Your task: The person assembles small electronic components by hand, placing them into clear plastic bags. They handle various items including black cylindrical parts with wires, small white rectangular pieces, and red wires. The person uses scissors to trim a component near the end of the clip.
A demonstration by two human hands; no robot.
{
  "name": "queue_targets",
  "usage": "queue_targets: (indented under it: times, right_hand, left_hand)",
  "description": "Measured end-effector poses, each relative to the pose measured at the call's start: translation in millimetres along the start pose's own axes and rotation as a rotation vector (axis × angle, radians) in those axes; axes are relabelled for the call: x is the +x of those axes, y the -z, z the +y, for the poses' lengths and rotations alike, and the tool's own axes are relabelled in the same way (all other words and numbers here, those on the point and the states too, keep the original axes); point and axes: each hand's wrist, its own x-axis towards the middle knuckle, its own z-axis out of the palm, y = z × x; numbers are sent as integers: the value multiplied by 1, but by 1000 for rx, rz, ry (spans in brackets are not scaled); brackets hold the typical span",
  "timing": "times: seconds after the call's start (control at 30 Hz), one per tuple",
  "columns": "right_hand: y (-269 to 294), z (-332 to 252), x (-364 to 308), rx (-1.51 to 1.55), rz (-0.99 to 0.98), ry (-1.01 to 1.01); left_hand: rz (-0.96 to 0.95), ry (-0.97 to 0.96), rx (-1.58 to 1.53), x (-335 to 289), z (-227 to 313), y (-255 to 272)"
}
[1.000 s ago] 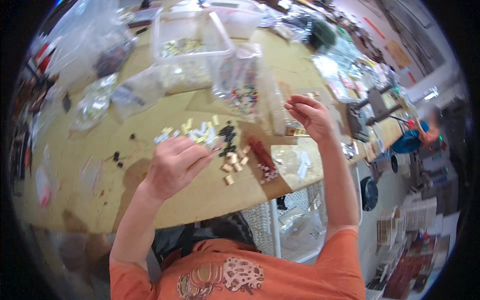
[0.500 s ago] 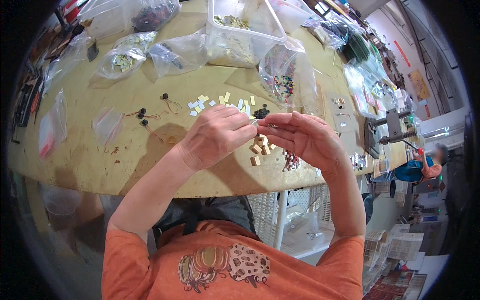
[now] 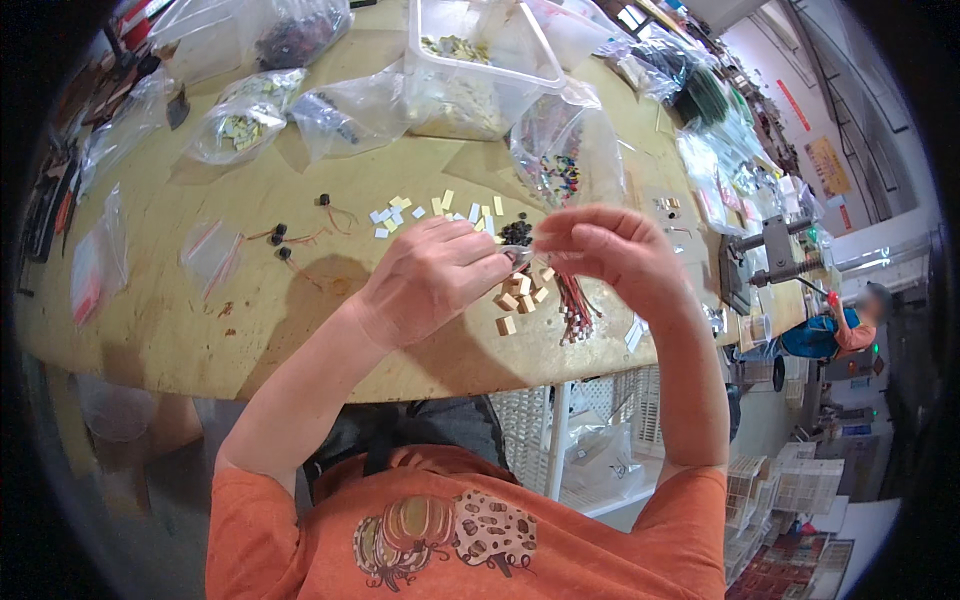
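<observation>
Head view: The left hand [image 3: 428, 275] has its fingers closed on a small clear item [image 3: 517, 255], positioned above the counter [image 3: 400, 375]. The right hand [image 3: 622, 250] is just beside it, fingers curled and blurred; whether they grip anything cannot be told.

Progress, by judgement: handling of the clear item is underway, not complete; its contents are indistinct. Loose stock lies near the hands: black pieces [image 3: 517, 232], tan blocks [image 3: 508, 302], a red-and-black wire bundle [image 3: 575, 305], and yellow and white pads [image 3: 437, 207]. Three wired black parts [image 3: 279, 238] lie apart at left; whether these are finished cannot be determined.
</observation>
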Motion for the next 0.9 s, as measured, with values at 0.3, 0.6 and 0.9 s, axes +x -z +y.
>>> queue_targets:
  times: [0.3, 0.6, 0.9]
  right_hand:
    - [102, 75, 127, -852, 370, 81]
    - [92, 101, 162, -796, 374, 118]
    - [93, 91, 158, -457, 410, -55]
  left_hand:
    - [-103, -14, -71, 5, 2, -5]
    - [-130, 3, -76, 9, 5, -7]
    - [-143, 18, -55, 12, 6, -6]
